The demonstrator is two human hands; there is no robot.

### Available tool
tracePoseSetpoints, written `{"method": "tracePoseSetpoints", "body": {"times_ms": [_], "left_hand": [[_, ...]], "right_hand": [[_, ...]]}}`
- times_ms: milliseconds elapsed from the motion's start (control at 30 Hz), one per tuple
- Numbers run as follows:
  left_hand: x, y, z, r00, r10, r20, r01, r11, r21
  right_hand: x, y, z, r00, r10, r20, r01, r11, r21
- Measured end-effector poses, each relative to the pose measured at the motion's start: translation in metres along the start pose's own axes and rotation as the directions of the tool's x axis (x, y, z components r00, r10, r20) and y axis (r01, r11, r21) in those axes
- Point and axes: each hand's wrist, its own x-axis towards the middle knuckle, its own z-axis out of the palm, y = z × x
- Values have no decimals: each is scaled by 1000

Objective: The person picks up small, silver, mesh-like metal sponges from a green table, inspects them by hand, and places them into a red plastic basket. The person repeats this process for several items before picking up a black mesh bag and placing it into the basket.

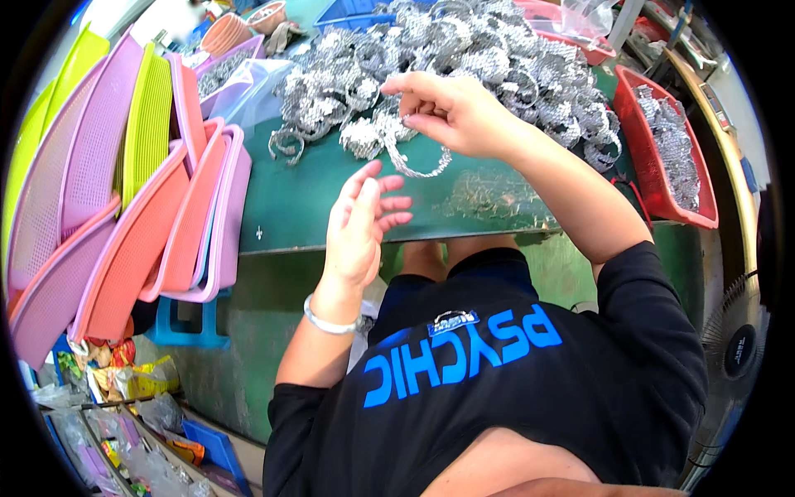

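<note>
A large heap of silver-grey metal strips (489,50), many curled into loops and made of small linked pieces, covers the far part of the green table (315,207). My right hand (455,114) is over the heap's near edge, index finger stretched out, thumb apart from it and the other fingers partly curled. Just below its thumb, one curved silver strip (406,166) bends out from the heap; whether the thumb touches it I cannot tell. Nearer to me, my left hand (356,224) is raised above the table's front edge, palm turned inward, fingers spread and holding nothing.
Stacked plastic baskets (137,182) in purple, green and coral stand at the left. A red basket (662,145) with silver pieces sits at the right, by a fan (737,348). A clear plastic bag (248,95) lies left of the heap. A blue stool (186,323) stands below.
</note>
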Motion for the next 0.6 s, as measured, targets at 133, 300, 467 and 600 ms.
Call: {"method": "tracePoseSetpoints", "body": {"times_ms": [133, 300, 467, 600], "left_hand": [[-3, 7, 6, 998, -47, 52, 50, 997, -57], [-8, -2, 13, 997, -69, 38, 69, 998, -2], [-9, -11, 15, 975, 222, 23, -223, 961, 164], [-6, -23, 13, 892, 442, 97, -449, 841, 303]], "right_hand": [[-15, -19, 10, 993, -69, 100, 71, 997, -18], [-26, -27, 14, 994, -81, 73, 84, 996, -39], [-45, -22, 4, 984, 168, -62, -164, 985, 59], [-69, -20, 14, 898, 424, 118, -431, 795, 426]]}}
